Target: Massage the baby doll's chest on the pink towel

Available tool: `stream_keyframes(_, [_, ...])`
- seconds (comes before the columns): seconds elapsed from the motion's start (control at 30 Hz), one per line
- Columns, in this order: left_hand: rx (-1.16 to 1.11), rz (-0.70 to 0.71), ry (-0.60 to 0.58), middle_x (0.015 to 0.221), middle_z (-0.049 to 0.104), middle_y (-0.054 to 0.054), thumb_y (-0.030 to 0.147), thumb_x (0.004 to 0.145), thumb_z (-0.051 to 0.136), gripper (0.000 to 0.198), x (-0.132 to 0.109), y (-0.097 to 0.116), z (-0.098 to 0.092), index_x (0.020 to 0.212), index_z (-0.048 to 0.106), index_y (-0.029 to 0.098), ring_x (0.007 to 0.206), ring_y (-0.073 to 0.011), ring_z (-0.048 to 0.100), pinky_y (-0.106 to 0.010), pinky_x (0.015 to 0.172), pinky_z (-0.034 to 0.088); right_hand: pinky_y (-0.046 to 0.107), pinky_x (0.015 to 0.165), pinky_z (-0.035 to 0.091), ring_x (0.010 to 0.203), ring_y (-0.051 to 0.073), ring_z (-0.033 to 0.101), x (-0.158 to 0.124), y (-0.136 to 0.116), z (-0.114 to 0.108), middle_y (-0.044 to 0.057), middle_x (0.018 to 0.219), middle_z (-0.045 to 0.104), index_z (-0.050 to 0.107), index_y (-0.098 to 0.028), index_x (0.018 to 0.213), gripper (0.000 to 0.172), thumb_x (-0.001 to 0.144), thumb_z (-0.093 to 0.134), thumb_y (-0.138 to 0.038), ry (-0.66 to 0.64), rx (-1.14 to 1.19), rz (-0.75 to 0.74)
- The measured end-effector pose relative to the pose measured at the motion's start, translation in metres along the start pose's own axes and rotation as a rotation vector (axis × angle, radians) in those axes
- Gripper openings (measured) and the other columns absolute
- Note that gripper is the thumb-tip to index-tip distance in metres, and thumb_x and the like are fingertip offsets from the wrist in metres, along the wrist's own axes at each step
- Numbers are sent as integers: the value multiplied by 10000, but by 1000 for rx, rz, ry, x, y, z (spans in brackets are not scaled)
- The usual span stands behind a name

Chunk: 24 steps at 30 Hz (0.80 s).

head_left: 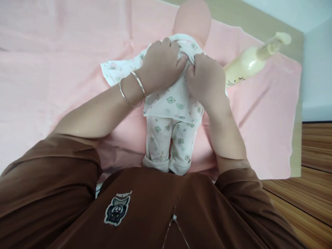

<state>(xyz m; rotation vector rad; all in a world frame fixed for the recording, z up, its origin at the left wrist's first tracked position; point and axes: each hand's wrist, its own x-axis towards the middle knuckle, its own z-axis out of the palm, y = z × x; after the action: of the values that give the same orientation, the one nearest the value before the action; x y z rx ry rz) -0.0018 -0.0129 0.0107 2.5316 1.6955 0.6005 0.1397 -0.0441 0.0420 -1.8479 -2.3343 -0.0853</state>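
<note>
A baby doll [193, 20] lies on a pink cloth, dressed in a white printed baby shirt [172, 101] and matching baby trousers [158, 140] with rolled cuffs. Its face does not show. Near the collar, my left hand [162, 64] is closed on the shirt fabric, thumb pointing toward the middle of the chest. Close beside it, my right hand [207, 77] pinches the shirt's front edge, fingers curled in. The cloth between both thumbs is bunched. One sleeve stretches out flat to the left; the right sleeve is mostly hidden behind my right hand.
A pale yellow pump bottle [247, 64] is just right of my right hand, tilted in view. The pink cloth [64, 62] covers most of a light wooden tabletop [297, 138]. Brown wood planks [317, 166] show beyond the table's right edge.
</note>
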Motion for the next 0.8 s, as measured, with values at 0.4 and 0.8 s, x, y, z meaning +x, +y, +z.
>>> stream_keyframes(0.4, [-64, 97, 15, 937, 541, -124, 165, 901, 393, 160, -5, 12, -10, 934, 550, 154, 909, -278, 510, -378, 805, 416, 427, 849, 402, 995, 296, 505, 11, 19, 11, 112, 1100, 550, 460, -231, 1089, 338, 953, 210, -414, -38, 125, -18])
stream_keyframes(0.8, [-73, 36, -4, 1002, 536, -126, 258, 909, 371, 222, -5, 12, -8, 1030, 542, 185, 959, -320, 487, -450, 847, 371, 402, 825, 441, 937, 250, 524, 15, 18, 14, 77, 1009, 578, 503, -249, 923, 298, 945, 225, -355, -25, 100, 17])
